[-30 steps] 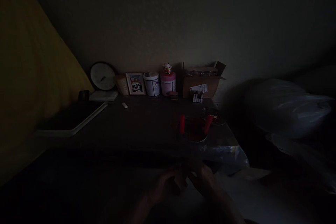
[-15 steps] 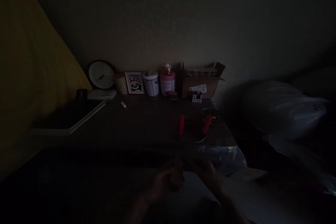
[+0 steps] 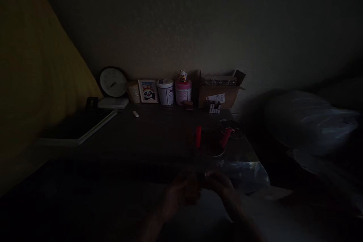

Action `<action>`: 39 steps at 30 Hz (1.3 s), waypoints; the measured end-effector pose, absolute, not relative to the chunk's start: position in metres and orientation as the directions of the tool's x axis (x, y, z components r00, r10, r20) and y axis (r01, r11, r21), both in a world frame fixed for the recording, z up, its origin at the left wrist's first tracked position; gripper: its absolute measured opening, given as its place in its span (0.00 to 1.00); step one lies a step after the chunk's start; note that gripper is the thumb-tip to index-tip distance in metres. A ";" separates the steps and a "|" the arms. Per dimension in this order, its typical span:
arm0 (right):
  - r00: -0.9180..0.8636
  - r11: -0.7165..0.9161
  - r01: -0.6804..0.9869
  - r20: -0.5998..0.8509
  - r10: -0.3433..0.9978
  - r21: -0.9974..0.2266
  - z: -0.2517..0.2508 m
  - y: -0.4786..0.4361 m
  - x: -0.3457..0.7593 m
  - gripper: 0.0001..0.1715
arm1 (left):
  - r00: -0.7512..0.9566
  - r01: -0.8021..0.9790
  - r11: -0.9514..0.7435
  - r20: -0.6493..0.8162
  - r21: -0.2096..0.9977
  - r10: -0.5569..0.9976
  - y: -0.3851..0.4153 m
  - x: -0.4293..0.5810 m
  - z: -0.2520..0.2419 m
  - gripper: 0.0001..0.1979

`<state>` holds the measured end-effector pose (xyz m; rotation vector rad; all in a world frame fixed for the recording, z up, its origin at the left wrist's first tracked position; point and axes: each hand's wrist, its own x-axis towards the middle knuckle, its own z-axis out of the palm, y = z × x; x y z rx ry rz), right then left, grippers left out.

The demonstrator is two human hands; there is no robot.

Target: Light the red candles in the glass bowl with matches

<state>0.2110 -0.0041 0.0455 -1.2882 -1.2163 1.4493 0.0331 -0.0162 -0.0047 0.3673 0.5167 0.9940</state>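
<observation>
The room is very dark. My left hand [image 3: 177,196] and my right hand [image 3: 222,189] are close together just below the near edge of a dark table [image 3: 159,136]. Their fingers curl toward each other around a small dark thing [image 3: 193,191] that I cannot make out. Beyond them on the table stands a round glass container [image 3: 211,143] with two red handles.
Along the wall stand a round clock [image 3: 112,82], a framed panda picture [image 3: 148,90], a white tub [image 3: 165,91], a pink tub [image 3: 183,90] and a cardboard box [image 3: 219,92]. A flat tablet-like slab [image 3: 78,128] lies left. A pale plastic bag [image 3: 309,121] bulges right.
Both hands have shifted slightly up and stayed together. The view has tipped a little, so the table things sit lower in the picture.
</observation>
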 end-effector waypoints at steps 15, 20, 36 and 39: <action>-0.279 0.517 0.447 0.435 0.856 -0.730 0.013 -0.015 0.199 0.06 | 0.302 -0.760 0.365 -0.204 0.538 0.931 -0.010 0.032 -0.009 0.16; -0.299 0.557 0.522 0.472 0.829 -0.646 0.006 -0.014 0.199 0.07 | 0.288 -0.755 0.362 -0.220 0.546 0.932 -0.010 0.034 -0.009 0.14; -0.211 0.492 0.475 0.448 0.869 -0.730 0.010 -0.013 0.199 0.09 | 0.168 -0.645 0.185 -0.099 0.741 0.981 -0.010 0.039 -0.003 0.11; -0.184 0.522 0.455 0.497 0.848 -0.722 0.014 -0.012 0.198 0.09 | 0.078 -0.533 0.145 -0.123 0.833 0.989 -0.013 0.036 -0.005 0.14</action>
